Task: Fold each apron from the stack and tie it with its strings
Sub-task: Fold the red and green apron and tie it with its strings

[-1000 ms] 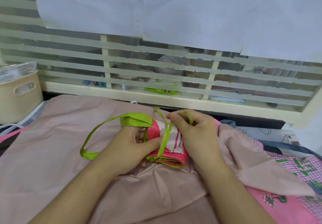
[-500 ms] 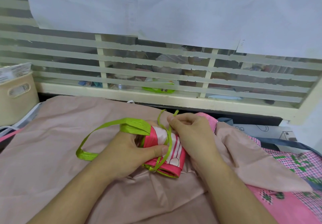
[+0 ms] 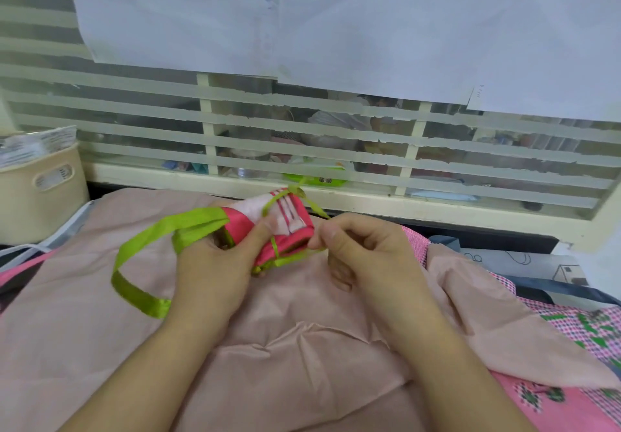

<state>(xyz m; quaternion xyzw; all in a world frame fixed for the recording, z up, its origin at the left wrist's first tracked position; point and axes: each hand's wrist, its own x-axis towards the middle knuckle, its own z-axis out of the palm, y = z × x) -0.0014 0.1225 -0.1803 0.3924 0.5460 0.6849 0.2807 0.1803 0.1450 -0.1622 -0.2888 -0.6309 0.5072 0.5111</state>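
The folded apron [image 3: 279, 226], a small pink and white bundle, sits in the middle of the scene, lifted a little above the pale pink cloth [image 3: 302, 357] that covers the near surface. The left hand [image 3: 215, 263] grips the bundle from its left side, the thumb pressed across the top face and the other fingers curled underneath. A thin green string [image 3: 274, 248] runs around the bundle, crossing its top face and its near edge. The right hand [image 3: 366, 253], just right of the bundle, pinches the string between thumb and forefinger, the remaining fingers curled in; the string seems to be knotted at the bundle's far corner, though that spot is small and blurred. A wide green strap [image 3: 141, 257] loops out to the left from under the left hand and lies on the cloth. At the far left stands a beige basket [image 3: 37, 196] holding papers. Patterned pink fabric [image 3: 571, 398] lies at the near right, partly under the pale cloth.
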